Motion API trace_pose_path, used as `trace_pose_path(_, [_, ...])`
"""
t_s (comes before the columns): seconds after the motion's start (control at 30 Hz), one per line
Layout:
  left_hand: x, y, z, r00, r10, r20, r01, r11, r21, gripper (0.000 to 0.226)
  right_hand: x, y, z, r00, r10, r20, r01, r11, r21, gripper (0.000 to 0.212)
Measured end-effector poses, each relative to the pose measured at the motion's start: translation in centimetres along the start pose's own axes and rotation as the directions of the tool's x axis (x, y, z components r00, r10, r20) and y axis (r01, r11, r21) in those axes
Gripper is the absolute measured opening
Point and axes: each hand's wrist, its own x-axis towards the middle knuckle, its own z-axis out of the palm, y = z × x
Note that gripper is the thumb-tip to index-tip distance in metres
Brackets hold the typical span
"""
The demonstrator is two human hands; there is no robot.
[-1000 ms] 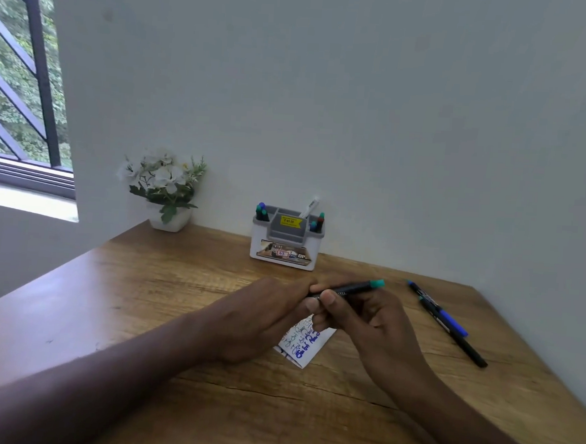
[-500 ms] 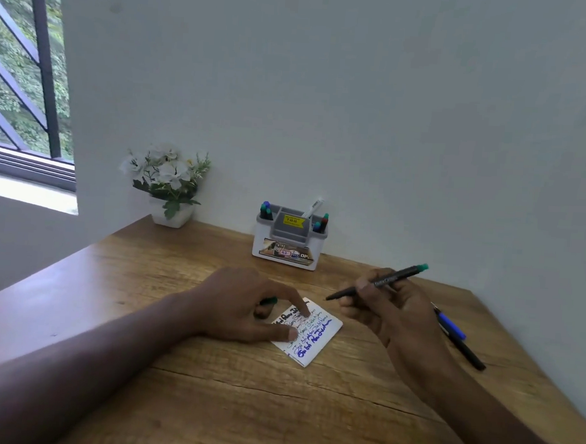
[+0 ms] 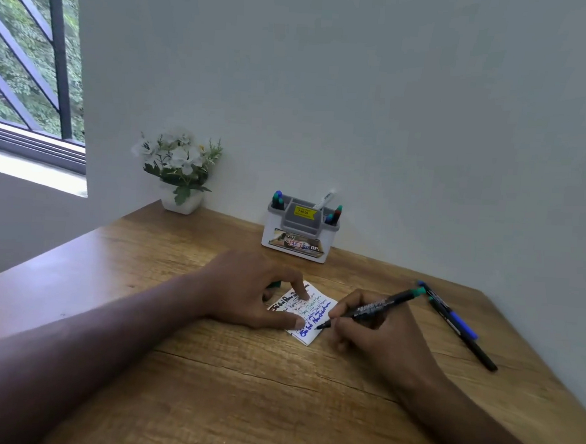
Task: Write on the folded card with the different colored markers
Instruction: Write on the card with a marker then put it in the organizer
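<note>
Hands meet over a small white card [image 3: 308,312] at the centre of the frame, lying flat on a wooden tabletop [image 3: 240,390] and already covered with lines of coloured handwriting. The left hand [image 3: 246,291] presses the card down with a straight forefinger and thumb, while its other fingers [image 3: 269,294] curl over a green cap [image 3: 275,284] that barely shows beneath them. The right hand [image 3: 377,336] grips a dark marker with a green end [image 3: 374,307], its fingers wrapped round the barrel and the tip at the card's lower right edge. Right of centre, a blue marker [image 3: 450,312] and a black marker [image 3: 466,339] lie side by side. Against the wall, upper centre, stands a white holder [image 3: 299,237] with more markers; a pot of white flowers [image 3: 176,170] sits to its left, near a window [image 3: 30,68].
</note>
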Motion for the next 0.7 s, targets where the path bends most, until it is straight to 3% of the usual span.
trace_pose_path(0.7, [0.28,0.25,-0.09,0.997,-0.007,0.073,0.009,1.0,-0.022,0.067,0.29,0.66,0.51,0.995,-0.098,0.032,0.101,0.987,-0.124,0.006])
